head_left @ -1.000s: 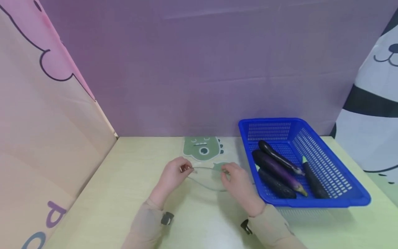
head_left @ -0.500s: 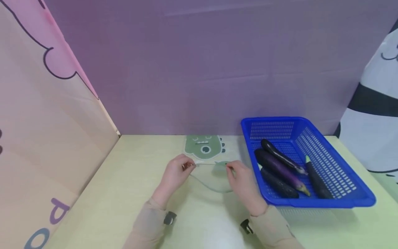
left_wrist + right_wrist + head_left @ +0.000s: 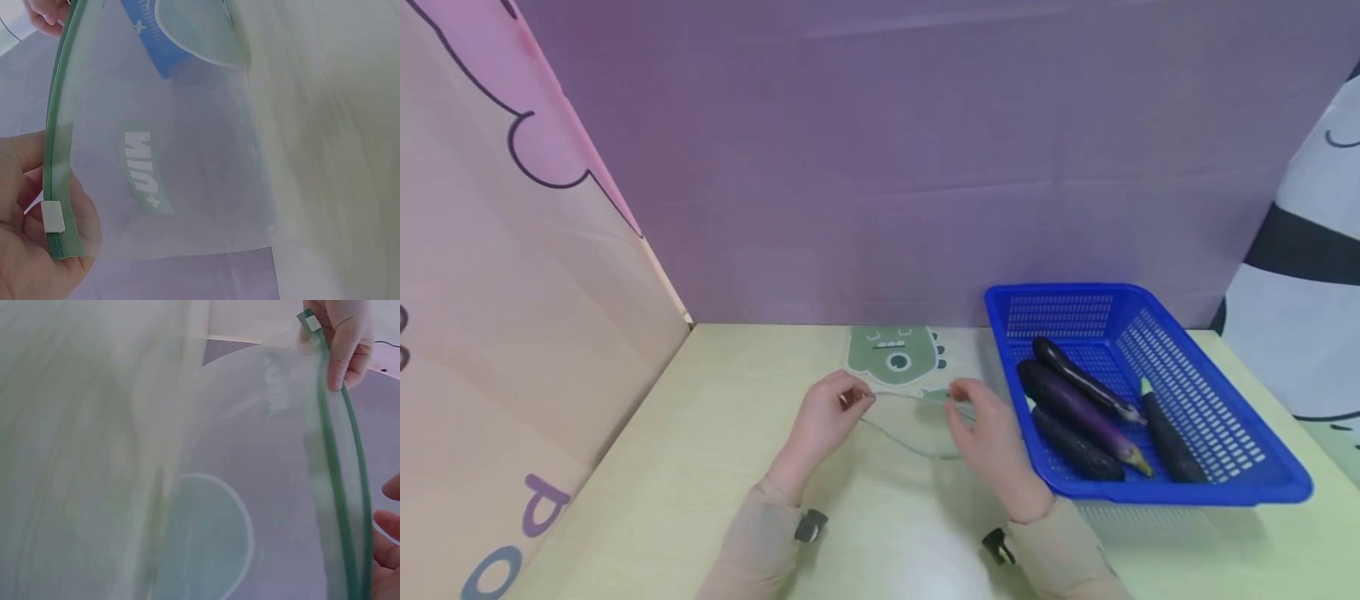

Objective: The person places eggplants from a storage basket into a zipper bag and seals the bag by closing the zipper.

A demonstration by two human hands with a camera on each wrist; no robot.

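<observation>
A clear zip bag with a green zip strip hangs between my hands, above the table. In the head view my left hand pinches one end of its mouth, near the white slider. My right hand is at the other end. Its thumb and forefinger stand apart, with the fingertips right at the green strip. The right wrist view shows the mouth's two green edges parted between the hands. A blue and pale green print shows on the film.
A blue plastic basket stands to the right with several eggplants in it. A green cartoon sticker lies on the table at the back. A purple backdrop rises behind, and a printed side panel stands at left.
The bag's upper edge was pulled taut half a second ago and now bows slightly. My right thumb and forefinger, together then, have parted. My left hand keeps its pinch.
</observation>
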